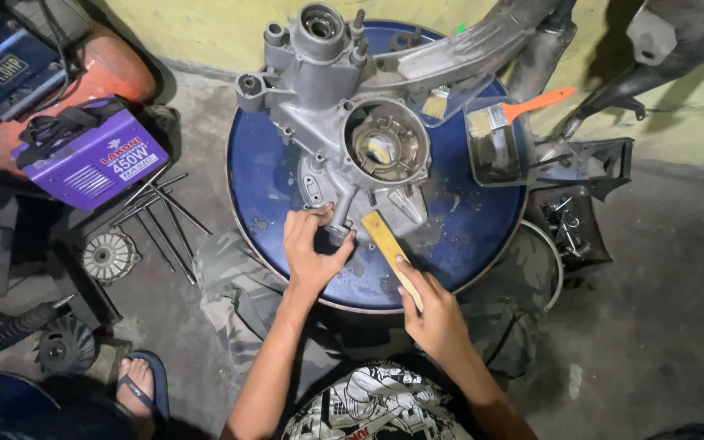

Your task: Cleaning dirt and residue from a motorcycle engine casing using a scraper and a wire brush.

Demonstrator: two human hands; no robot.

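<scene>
A grey metal engine casing (344, 122) lies on the blue round drum top (466, 228). My left hand (310, 248) rests on the drum at the casing's lower edge, fingers curled around a small grey metal part there. My right hand (433, 314) grips the lower end of a flat wooden stick (389, 244), whose upper end points at the casing's lower right side. A brush with an orange handle (523, 106) sits in a clear rectangular container (495, 155) at the drum's right.
A purple box-shaped machine (91, 151) stands on the floor at left, with several thin metal rods (160, 220) and a round finned part (107, 257) beside it. A black tray of bolts (568, 224) sits to the drum's right. A sandalled foot (136, 391) shows at lower left.
</scene>
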